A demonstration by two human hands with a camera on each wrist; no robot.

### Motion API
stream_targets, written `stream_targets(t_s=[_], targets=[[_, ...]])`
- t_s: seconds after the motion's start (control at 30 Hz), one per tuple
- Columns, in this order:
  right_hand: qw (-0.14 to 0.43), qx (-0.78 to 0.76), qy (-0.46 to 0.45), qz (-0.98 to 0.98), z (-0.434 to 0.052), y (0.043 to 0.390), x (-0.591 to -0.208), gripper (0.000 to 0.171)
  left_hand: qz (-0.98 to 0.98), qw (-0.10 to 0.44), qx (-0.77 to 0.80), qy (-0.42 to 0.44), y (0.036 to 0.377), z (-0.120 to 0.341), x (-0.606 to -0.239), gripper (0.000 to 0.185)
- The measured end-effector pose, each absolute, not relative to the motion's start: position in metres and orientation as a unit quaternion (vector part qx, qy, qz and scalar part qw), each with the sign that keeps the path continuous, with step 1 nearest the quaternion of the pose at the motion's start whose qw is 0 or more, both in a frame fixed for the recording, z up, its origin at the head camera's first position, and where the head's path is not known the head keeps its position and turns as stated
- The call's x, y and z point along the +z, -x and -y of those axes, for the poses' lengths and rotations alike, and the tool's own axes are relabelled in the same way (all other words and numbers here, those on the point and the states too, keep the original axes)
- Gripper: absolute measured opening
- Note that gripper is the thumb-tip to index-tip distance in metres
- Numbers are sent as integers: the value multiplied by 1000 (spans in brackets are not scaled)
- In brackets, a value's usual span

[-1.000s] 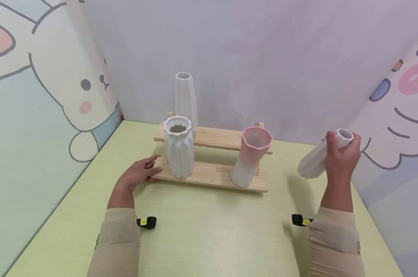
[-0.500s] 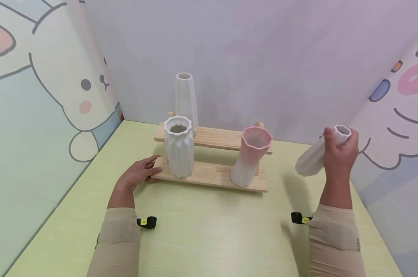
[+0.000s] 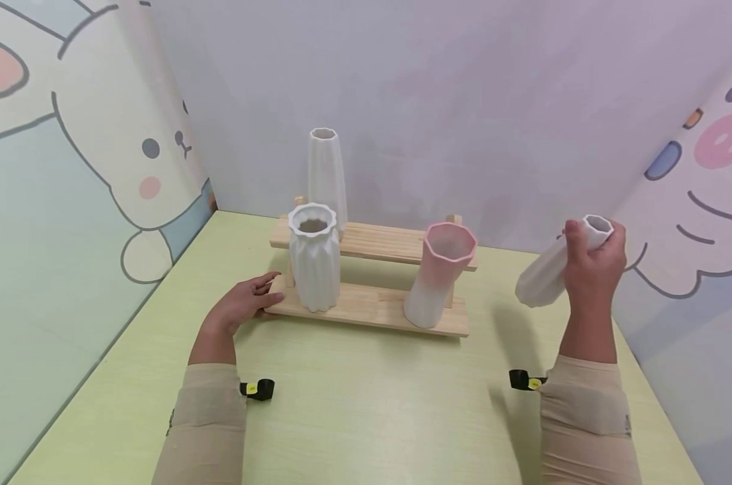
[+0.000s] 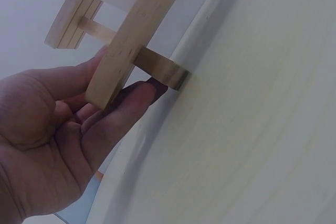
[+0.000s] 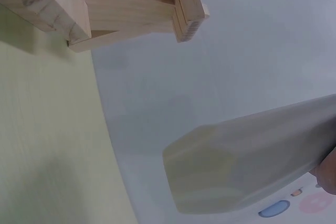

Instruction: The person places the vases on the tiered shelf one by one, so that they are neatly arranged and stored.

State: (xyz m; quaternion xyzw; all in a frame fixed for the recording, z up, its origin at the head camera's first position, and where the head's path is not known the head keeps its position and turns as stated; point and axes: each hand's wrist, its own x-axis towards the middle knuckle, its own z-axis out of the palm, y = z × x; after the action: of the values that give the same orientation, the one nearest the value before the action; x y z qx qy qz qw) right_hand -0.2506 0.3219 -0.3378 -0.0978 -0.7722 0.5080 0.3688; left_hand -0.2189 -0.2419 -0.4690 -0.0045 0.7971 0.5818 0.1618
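My left hand point(image 3: 241, 306) pinches the left end of the lower board of a two-tier wooden shelf point(image 3: 366, 306). In the left wrist view the thumb lies on one face of the board point(image 4: 139, 30) and the fingers on the other. My right hand point(image 3: 596, 269) grips a white faceted vase point(image 3: 541, 279) near its mouth, off to the right of the shelf. This vase leans, its base toward the shelf and raised above the table, as the right wrist view also shows. On the lower board stand a white pleated vase point(image 3: 316, 269) and a pink-and-white vase point(image 3: 438, 269).
A tall white vase point(image 3: 326, 175) stands at the left of the upper board point(image 3: 384, 241). Behind the shelf rises a pale wall point(image 3: 462, 121); walls with cartoon drawings flank the light green table point(image 3: 372, 404). A black wrist camera point(image 3: 520, 380) juts inward from the right sleeve.
My right hand has carried its vase slightly up and to the left, toward the shelf. The left hand and the shelf have stayed in place.
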Motion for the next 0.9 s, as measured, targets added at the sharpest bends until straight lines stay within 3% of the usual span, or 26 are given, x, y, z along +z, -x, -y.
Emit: stream_targets(t_s=[0.9], targets=[[376,527,73,759,-313,252,-323,35,-798,161,581,0,218,241,-467,72]])
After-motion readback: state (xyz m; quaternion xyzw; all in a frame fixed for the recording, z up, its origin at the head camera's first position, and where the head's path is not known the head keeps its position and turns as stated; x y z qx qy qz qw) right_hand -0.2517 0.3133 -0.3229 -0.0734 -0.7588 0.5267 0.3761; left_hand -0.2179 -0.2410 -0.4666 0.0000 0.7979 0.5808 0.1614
